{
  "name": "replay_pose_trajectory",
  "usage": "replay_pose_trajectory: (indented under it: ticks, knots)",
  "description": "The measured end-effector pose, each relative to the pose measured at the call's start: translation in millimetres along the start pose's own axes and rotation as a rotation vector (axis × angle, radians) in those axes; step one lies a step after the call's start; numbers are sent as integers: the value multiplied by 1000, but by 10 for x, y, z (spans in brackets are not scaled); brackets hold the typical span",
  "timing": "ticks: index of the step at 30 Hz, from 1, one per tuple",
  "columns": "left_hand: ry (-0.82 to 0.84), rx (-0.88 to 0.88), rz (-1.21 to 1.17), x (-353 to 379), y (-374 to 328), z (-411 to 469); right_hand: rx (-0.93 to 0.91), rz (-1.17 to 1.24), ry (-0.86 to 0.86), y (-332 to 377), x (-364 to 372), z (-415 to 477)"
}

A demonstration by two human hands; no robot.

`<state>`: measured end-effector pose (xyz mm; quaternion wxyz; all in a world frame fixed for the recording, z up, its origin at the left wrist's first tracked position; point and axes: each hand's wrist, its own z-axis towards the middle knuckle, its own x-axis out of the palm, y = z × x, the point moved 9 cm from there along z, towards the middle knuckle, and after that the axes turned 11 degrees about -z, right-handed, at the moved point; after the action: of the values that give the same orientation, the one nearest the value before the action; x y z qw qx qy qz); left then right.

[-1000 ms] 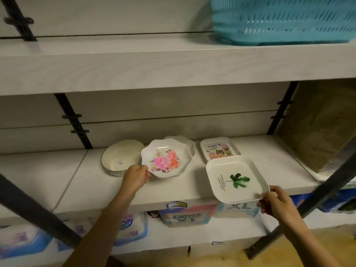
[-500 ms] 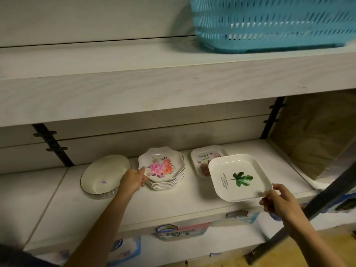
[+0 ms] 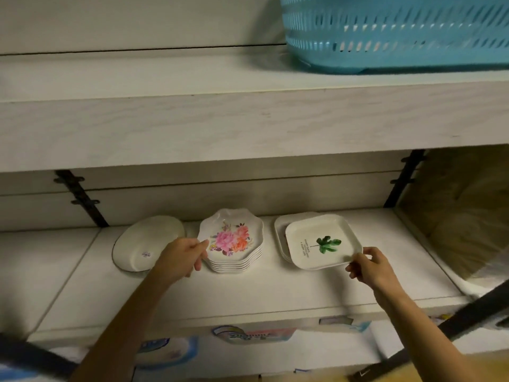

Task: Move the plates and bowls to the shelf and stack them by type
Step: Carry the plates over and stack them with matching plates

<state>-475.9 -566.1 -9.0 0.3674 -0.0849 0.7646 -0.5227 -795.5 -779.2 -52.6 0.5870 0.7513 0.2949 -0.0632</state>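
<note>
2 hands reach onto the white shelf (image 3: 275,293). The left hand (image 3: 181,257) is at the left side of the flower plate (image 3: 231,238). Its thumb is on the rim and its fingers curl in below. I cannot tell if it pinches the rim or only touches it. The flower plate sits on top of a pile of wavy plates (image 3: 237,267) in the middle of the shelf, near the back wall.

The right hand (image 3: 369,267) pinches the front right corner of the leaf plate (image 3: 322,244). This square plate is over a pile of square plates (image 3: 279,230) at the right, pushed a bit to the front. I cannot tell if it rests on the pile.

1 pale bowl (image 3: 146,244) sits just left of the wavy plates. 1 blue basket (image 3: 399,31) stands on the upper shelf (image 3: 192,128), at its right end.
</note>
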Motion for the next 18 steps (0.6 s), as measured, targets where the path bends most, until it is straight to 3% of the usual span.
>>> replay_pose_trajectory:
  ticks: [10,14,18]
  knots:
    - [-98,-119,-29,-22,115,-410,-18,-172,158,-8,329,586]
    - [-167,-141,3,-46,147,-541,-168,-443,143,138,277,574]
    - [-227,-179,103,-52,219,-723,-370,-555,211,332,341,433]
